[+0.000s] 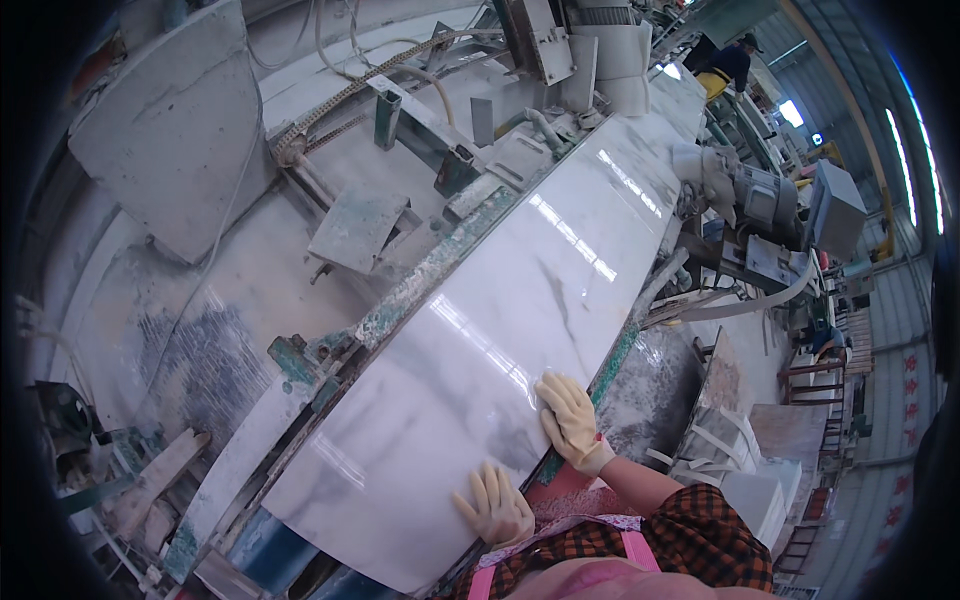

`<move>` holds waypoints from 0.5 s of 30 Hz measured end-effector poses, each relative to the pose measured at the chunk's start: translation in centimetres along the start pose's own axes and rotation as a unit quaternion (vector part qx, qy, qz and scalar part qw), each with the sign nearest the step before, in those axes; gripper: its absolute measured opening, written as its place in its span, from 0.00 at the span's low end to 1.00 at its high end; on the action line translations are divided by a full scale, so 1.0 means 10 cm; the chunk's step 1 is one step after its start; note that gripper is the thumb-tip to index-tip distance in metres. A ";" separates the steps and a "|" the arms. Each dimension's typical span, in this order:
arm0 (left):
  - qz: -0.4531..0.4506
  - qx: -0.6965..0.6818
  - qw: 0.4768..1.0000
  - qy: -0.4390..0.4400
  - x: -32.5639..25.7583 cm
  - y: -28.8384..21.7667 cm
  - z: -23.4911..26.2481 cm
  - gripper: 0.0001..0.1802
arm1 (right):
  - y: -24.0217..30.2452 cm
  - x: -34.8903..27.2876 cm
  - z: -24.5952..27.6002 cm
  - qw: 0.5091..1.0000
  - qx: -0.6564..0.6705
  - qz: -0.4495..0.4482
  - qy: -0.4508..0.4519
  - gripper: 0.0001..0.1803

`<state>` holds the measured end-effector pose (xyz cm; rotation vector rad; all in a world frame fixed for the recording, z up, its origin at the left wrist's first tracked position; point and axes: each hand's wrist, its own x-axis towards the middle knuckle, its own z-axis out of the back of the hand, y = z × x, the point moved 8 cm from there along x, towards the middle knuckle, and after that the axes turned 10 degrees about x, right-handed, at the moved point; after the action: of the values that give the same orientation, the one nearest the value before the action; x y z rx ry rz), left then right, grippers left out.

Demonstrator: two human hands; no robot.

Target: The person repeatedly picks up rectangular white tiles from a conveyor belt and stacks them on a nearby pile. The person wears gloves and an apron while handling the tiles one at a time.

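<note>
Left hand, right hand flat on marble slab

Both gloved hands flat on polished white marble slab: left grip near its lower edge, right grip at its right edge. Slab lies on dusty green machine frame; motor beyond, to the right.

Both gloved hands are laid flat, fingers spread, on the marble slab: left hand nearer its end, right hand at its edge.
</note>
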<state>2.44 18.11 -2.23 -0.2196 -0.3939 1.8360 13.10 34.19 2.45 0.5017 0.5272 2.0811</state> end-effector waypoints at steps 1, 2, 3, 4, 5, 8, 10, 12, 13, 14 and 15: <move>0.001 0.001 1.000 -0.004 0.00 0.00 0.00 0.22 | -0.01 0.00 -0.02 1.000 -0.003 0.000 0.013 0.25; 0.003 0.001 1.000 0.000 0.00 0.01 -0.01 0.21 | 0.00 -0.01 -0.02 1.000 -0.002 0.004 0.016 0.26; 0.004 0.002 1.000 0.004 0.00 0.01 -0.02 0.21 | -0.02 -0.01 -0.04 1.000 -0.008 0.000 0.028 0.26; 0.004 0.005 1.000 0.011 0.00 0.01 -0.03 0.21 | -0.02 -0.01 -0.05 1.000 -0.008 -0.001 0.029 0.25; 0.001 0.006 1.000 0.009 0.00 0.01 -0.03 0.21 | -0.03 -0.01 -0.05 0.999 -0.005 -0.007 0.031 0.25; -0.002 0.015 1.000 0.017 -0.01 0.02 -0.05 0.21 | -0.02 0.00 -0.04 1.000 0.002 0.003 0.012 0.23; 0.003 0.017 1.000 0.022 -0.01 0.03 -0.06 0.21 | 0.00 0.01 -0.04 1.000 -0.002 0.013 0.009 0.23; 0.004 0.018 1.000 0.015 -0.02 0.03 -0.07 0.21 | 0.01 0.00 -0.05 1.000 -0.002 0.019 0.005 0.23; 0.005 0.018 1.000 0.012 -0.02 0.04 -0.07 0.21 | 0.01 0.00 -0.05 1.000 -0.003 0.020 0.003 0.23; 0.004 0.022 1.000 0.011 -0.03 0.04 -0.08 0.21 | 0.00 -0.01 -0.05 1.000 0.003 0.017 0.000 0.23; 0.004 0.026 1.000 0.010 -0.03 0.04 -0.09 0.21 | -0.01 -0.02 -0.07 1.000 -0.003 0.018 0.004 0.23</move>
<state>2.51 17.84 -3.18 -0.2034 -0.3325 1.8481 12.90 33.96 1.83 0.5025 0.5205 2.1203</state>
